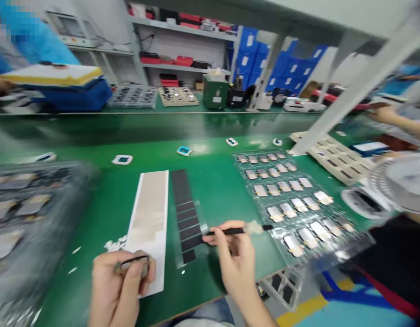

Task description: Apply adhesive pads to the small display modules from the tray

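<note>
My left hand [119, 286] is closed around a small rounded part [141, 261] with a dark curved edge, held over the lower end of a white sheet [162, 268] with a beige adhesive-like panel. Pinched in my right hand [235, 259] is a thin black pen-like tool [230, 231] with pale wrapping near its rear end. Its tip reaches the right edge of a clear strip bearing black rectangular stickers [189, 232]. Whether the tip touches a sticker I cannot tell. White scraps [116, 244] lie beside the sheet.
A clear tray [260, 213] with rows of small metallic parts lies at right, stacked trays [76, 195] at left. Several small white-framed pieces [122, 160] line the bench behind. A beige tray [332, 156] stands beside a slanted post [353, 91]. Co-workers' arms show at both sides.
</note>
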Action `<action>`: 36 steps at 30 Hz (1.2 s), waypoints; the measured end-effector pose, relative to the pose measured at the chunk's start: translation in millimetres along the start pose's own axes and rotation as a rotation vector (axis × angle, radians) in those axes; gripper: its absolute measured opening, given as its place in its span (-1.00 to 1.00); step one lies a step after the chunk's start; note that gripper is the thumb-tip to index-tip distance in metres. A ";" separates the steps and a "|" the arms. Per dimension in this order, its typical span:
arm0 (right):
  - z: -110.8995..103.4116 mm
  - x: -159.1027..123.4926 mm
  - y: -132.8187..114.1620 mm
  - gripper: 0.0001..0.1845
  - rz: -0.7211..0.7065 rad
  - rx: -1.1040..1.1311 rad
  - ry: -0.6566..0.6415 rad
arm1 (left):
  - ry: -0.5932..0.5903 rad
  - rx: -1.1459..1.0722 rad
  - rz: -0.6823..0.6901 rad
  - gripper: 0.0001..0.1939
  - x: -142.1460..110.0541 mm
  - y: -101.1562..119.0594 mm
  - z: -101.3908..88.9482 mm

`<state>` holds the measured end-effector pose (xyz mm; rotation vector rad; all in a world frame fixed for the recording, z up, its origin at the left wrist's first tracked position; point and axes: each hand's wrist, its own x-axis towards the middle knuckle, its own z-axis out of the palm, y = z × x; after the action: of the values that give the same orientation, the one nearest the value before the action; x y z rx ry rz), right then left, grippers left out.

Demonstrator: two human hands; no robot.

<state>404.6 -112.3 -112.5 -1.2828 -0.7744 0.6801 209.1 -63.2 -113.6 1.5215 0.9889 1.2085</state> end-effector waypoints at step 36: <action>-1.8 6.1 -6.9 -0.84 0.095 -0.245 -0.164 | -0.676 0.606 0.324 -0.80 3.7 16.9 17.9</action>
<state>409.7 -109.6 -105.2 -1.5066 -0.9571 0.7922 228.0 -67.1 -98.0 2.4231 0.6763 0.5064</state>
